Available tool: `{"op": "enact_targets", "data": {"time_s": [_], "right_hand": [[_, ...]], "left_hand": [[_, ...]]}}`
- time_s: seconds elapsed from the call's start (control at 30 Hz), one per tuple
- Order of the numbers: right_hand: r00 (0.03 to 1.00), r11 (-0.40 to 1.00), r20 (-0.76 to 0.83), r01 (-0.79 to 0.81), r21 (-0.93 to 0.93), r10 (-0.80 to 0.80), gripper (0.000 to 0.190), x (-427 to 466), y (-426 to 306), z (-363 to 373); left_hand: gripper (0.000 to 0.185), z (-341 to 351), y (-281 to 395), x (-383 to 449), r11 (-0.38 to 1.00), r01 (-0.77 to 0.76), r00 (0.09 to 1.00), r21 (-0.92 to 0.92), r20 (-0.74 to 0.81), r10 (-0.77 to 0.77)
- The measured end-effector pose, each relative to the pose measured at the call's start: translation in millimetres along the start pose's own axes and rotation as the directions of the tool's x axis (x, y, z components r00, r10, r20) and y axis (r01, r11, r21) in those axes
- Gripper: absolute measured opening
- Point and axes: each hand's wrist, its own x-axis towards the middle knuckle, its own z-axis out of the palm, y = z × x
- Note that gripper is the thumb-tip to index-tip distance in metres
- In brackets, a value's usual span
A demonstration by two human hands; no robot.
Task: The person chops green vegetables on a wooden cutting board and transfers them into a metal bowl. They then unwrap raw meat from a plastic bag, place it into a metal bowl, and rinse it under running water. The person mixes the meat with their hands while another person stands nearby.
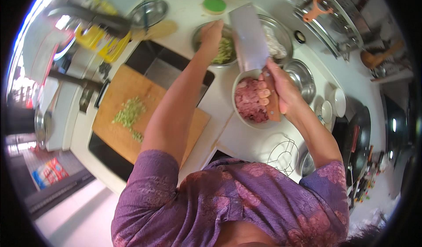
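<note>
My right hand [280, 89] grips the wooden handle of a cleaver [249, 38], its broad blade pointing away from me. The handle lies over the right part of a white bowl of minced meat [249, 98]. My left hand [212, 33] is at a metal bowl of chopped green vegetable [225, 52]; whether its fingers hold anything is hidden. More chopped green pieces [128, 117] lie on a wooden cutting board [115, 85], which rests across the sink [165, 70]. Beyond the blade, a larger metal bowl [286, 33] contains a whitish thing that I cannot identify.
A green-lidded container [214, 5] stands at the back. Yellow bottles [108, 44] are at the left, beyond the faucet [95, 19]. An empty-looking metal bowl [301, 79], small white bowls [338, 102] and a wire rack [284, 154] stand on the right, near a wok [359, 135].
</note>
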Motion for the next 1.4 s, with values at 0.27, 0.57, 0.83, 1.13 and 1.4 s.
{"op": "enact_targets", "data": {"time_s": [0.27, 0.57, 0.83, 1.13, 1.4], "right_hand": [[0.996, 0.999, 0.085, 0.036, 0.007, -0.036, 0.043, -13.7, 31.1, 18.3], [0.912, 0.959, 0.298, -0.268, -0.087, 0.282, 0.049, 4.6, 131.1, 23.0], [0.904, 0.948, 0.317, -0.220, -0.230, 0.287, 0.046, 42.4, 149.3, 46.3], [0.880, 0.921, 0.307, -0.290, -0.260, 0.363, 0.047, 71.6, 150.0, 66.6], [0.833, 0.856, 0.314, -0.311, -0.414, 0.455, 0.048, 63.9, 154.7, 63.9]], "left_hand": [[0.025, -53.8, 32.4, -56.0, 0.930, -0.067, 0.989, -0.363, -0.148, 0.014], [0.030, -284.0, 42.6, -176.9, 0.164, -0.511, 0.737, 0.844, 0.332, 0.589], [0.047, -363.2, 22.5, -166.9, 0.128, -0.150, 0.895, 0.980, 0.079, 0.439], [0.044, -321.7, 28.4, -143.4, 0.335, -0.604, 0.795, 0.723, 0.575, 0.193], [0.037, -306.3, 39.0, -198.2, 0.608, -0.597, 0.721, 0.523, 0.682, 0.121]]}}
